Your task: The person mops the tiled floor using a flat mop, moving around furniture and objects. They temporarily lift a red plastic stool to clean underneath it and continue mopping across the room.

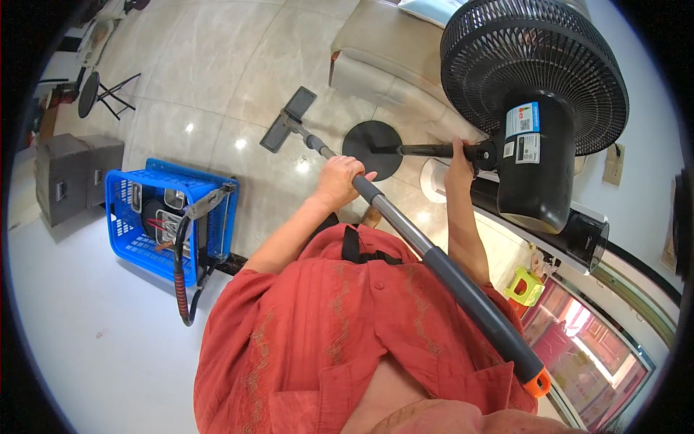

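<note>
My left hand (338, 181) is wrapped round the grey pole of a flat mop (401, 224). The pole slants across my body, its orange-tipped end beside my right shoulder. On the floor ahead lies the flat rectangular mop head (275, 135), short of the sofa. My right hand (460, 165) closes round the black stem of a standing fan (428, 150), just below its motor housing. The round black fan base (371, 166) rests on the tiles, right of the mop head. A large black grille (499, 50) tops the fan at the upper right.
A beige sofa (379, 40) stands beyond the fan base. To my left are a blue plastic basket (144, 253) with a handled metal frame and a grey box (69, 177). A black folding stool (90, 94) stands far left. A yellow-green plastic stool (528, 286) is at right.
</note>
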Demonstrator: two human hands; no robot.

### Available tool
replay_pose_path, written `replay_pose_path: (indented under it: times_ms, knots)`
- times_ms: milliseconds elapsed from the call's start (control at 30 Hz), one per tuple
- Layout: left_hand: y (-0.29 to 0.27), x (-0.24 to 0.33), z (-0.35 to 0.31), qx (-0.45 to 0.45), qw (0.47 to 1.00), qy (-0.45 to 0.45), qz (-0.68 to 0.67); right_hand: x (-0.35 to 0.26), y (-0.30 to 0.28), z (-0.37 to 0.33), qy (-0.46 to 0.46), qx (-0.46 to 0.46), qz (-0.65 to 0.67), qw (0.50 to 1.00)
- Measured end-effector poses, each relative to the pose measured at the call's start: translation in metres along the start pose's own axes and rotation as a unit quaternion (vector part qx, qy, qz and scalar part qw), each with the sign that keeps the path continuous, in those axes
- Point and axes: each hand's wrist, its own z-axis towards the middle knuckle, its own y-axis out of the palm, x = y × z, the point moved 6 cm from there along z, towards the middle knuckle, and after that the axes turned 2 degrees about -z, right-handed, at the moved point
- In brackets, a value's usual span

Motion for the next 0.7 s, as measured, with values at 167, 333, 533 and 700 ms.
replay_pose_path:
  times_ms: [167,333,533,700]
  knots:
    - [-0.012,-0.005,-0.007,0.004,1.000,-0.001,0.019,-0.018,-0.009,0.002,-0.039,-0.048,0.004,0.998]
    - [-0.012,-0.001,-0.010,0.002,1.000,-0.007,0.023,-0.035,-0.004,-0.008,-0.078,-0.141,0.016,0.987]
    - [-0.016,-0.001,-0.015,0.024,1.000,-0.005,0.020,-0.039,0.005,0.016,-0.109,-0.281,0.036,0.953]
    - [-0.031,0.003,-0.029,0.056,0.998,0.007,0.009,-0.089,0.030,0.021,-0.108,-0.393,0.083,0.909]
